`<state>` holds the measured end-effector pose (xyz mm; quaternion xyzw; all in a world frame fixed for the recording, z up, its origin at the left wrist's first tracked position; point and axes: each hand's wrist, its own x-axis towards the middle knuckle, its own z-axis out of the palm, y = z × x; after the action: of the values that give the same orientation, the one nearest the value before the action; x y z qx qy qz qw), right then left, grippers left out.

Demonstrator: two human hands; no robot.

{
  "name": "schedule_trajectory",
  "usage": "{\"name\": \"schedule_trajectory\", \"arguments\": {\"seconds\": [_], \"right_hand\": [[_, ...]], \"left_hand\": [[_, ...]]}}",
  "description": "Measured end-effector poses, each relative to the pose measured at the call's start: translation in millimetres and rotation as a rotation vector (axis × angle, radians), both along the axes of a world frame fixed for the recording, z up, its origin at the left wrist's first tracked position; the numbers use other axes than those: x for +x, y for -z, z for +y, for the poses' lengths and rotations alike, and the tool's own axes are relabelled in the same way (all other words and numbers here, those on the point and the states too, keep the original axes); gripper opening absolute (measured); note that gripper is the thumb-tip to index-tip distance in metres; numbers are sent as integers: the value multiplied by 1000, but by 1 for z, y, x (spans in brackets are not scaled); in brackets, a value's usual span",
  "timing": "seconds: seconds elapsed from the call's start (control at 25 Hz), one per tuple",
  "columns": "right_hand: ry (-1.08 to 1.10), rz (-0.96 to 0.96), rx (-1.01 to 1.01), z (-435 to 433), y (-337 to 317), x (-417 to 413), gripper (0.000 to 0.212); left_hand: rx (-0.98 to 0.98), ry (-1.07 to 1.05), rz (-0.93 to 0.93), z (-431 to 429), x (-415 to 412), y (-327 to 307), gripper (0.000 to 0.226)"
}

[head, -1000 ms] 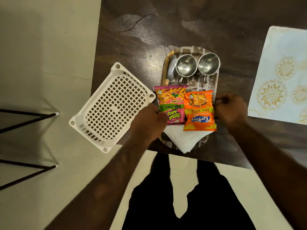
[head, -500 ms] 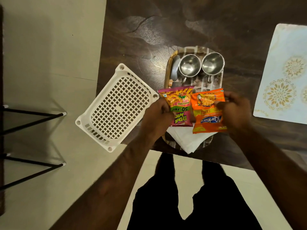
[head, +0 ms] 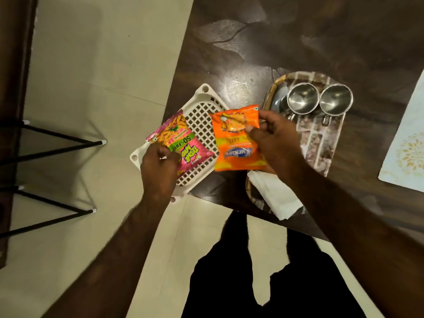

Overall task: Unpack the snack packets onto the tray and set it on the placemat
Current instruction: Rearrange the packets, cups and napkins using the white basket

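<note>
Both packets just left the tray. Left hand grips pink Tedhe Medhe packet over the basket; right hand grips orange Kurkure packet, seemingly over its right edge. Unpacking likely set back.

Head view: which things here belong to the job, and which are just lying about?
Job: pink snack packet in the left hand; orange snack packet in the right hand; tray; placemat; white basket.
Lying about: left steel cup, right steel cup and white napkin on the tray; black metal legs on the floor.
</note>
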<state>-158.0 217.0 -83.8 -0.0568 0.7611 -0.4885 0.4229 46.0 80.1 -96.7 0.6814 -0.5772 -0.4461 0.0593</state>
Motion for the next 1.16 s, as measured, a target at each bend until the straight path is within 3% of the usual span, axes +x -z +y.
{"name": "schedule_trajectory", "arguments": {"seconds": [0.12, 0.24, 0.32, 0.4, 0.48, 0.56, 0.64, 0.8, 0.92, 1.0, 1.16], "right_hand": [[-45, 51, -5, -25, 11, 12, 30], [-66, 222, 138, -13, 17, 14, 33], [-109, 279, 220, 12, 18, 12, 26], [-307, 287, 365, 44, 20, 4, 20], [-585, 200, 511, 74, 23, -7, 20], [-832, 151, 644, 97, 23, -13, 41], [-938, 199, 732, 107, 24, -12, 56], [-923, 177, 645, 109, 37, -7, 38], [-908, 127, 584, 103, 38, -7, 21], [-790, 16, 496, 99, 32, -9, 21], [-505, -344, 148, 80, 14, -5, 13]], "left_hand": [[147, 35, 122, -8, -1, 8, 12], [-101, 135, -109, -6, 1, 9, 14], [-171, 186, -128, 3, 2, 4, 7], [0, 397, -41, 21, 0, 5, 12], [322, 605, 72, 45, -5, 7, 17], [553, 764, 103, 70, -11, 12, 11], [622, 852, 78, 93, -15, 20, 14], [710, 761, 62, 112, -21, 26, 26], [596, 761, 1, 109, -23, 24, 15], [498, 709, -18, 102, -22, 19, 23], [769, 529, 179, 82, -14, 7, 47]]}}
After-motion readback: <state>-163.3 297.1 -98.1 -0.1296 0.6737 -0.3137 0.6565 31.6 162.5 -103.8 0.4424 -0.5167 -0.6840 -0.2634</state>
